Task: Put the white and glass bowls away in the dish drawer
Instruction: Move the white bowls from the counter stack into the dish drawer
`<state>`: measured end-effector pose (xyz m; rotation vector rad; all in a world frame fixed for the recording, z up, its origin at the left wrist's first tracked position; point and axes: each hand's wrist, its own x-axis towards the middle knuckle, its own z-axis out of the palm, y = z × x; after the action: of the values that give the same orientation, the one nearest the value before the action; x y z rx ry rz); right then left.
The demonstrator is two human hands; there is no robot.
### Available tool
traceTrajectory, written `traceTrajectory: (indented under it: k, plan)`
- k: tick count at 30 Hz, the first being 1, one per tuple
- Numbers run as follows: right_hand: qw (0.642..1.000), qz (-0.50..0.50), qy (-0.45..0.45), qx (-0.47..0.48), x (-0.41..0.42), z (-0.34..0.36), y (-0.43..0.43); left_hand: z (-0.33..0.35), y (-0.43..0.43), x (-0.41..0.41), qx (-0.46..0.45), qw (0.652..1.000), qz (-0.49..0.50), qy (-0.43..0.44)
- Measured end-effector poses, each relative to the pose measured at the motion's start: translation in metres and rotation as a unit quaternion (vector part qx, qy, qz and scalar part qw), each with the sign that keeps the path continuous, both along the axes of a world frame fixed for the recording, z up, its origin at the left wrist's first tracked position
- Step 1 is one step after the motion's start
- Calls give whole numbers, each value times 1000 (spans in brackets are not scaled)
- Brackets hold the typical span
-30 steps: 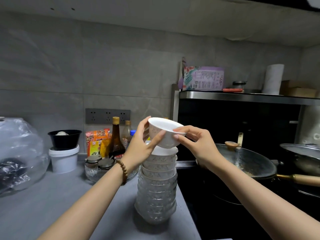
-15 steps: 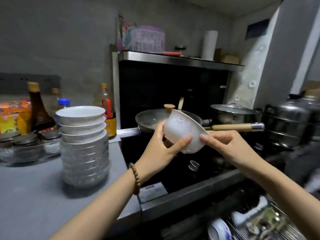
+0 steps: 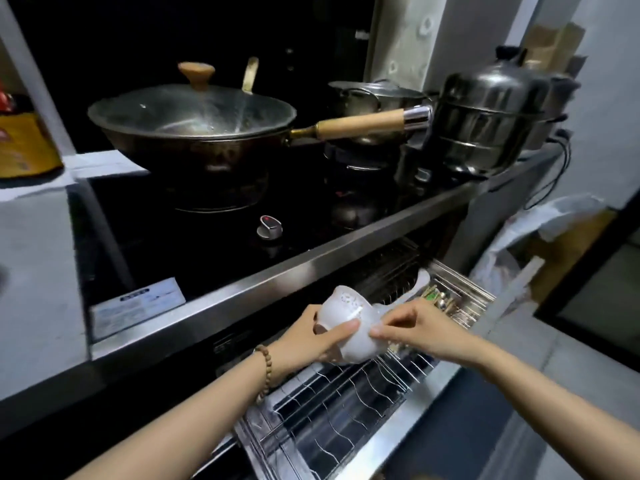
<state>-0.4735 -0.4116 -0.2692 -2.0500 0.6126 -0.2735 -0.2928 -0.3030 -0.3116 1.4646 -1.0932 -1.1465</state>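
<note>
White bowl [image 3: 346, 329]: held tipped on its side at lower centre of the frame, above the wire rack of the open drawer; whether it touches the rack cannot be told.
Left hand [image 3: 304, 336]: closed around the bowl's left side, thumb laid across its wall; a bead bracelet [image 3: 265, 372] is worn at the wrist.
Right hand [image 3: 412, 325]: fingertips are pinched on the bowl's right edge, fingers drawn narrow.
Dish drawer [image 3: 346, 407]: pulled out below the stove's steel front edge, lower centre to right of the frame; wire dividers are seen inside, bare in the near part.
Far end of drawer: small items and a white utensil [image 3: 420, 282] are kept there, too blurred to be named.
Wok [image 3: 190, 126]: set on the dark stove at upper centre, covered by a glass lid with a wooden knob; its wooden handle is pointed right.
Steel steamer pot [image 3: 491, 116]: placed at upper right, just beside the handle's end.
Stove knob [image 3: 269, 226]: seen in the middle of the frame.
</note>
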Motion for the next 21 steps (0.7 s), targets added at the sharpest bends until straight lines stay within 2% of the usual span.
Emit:
traceTrajectory:
  k: [4,8,12,16,21]
  plan:
    - [996,13,64,55,14,-53,-19,-56,-16,6,68,997,6,35]
    - [987,9,104,124,35,-96,-40,-103,-33,19,142,986,70,44]
    - [975,-39,128,175,54,-138,-63,-142,-50,30,214,970,113,17]
    - [961,-90,142,221,69,-174,-78,-174,-66,35,222,964,147,0]
    - [947,-127,163,247,74,-200,-90,-205,-79,33,239,956,167,19]
